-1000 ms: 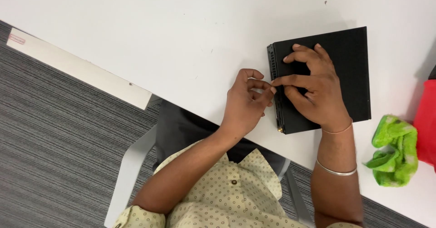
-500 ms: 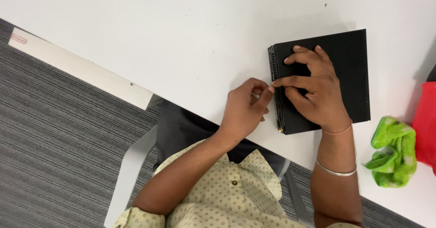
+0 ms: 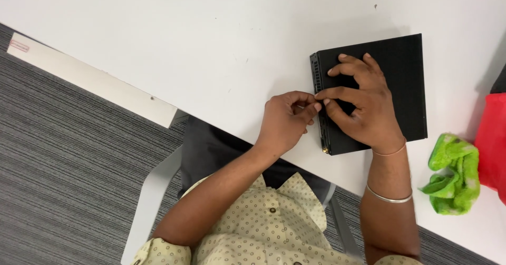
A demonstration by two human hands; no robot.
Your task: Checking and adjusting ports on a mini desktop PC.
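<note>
at the near edge of the white table [image 3: 200, 49], right of its middle, the left hand [image 3: 287, 121] is curled, thumb and forefinger pinched together against the left side of a flat black square box with a vented side panel [image 3: 398, 75]; whether something small sits in the pinch cannot be told. the right hand [image 3: 363, 109] lies palm down on the box's top, fingers spread, its forefinger stretched to the box's left rim and meeting the left fingertips; it presses rather than grips. the box lies flat just inside the near edge. a crumpled bright green cloth [image 3: 452, 172] lies near the right end of that edge, apart from the box, just beside a red object [image 3: 493, 138] cut off at the table's right edge.
</note>
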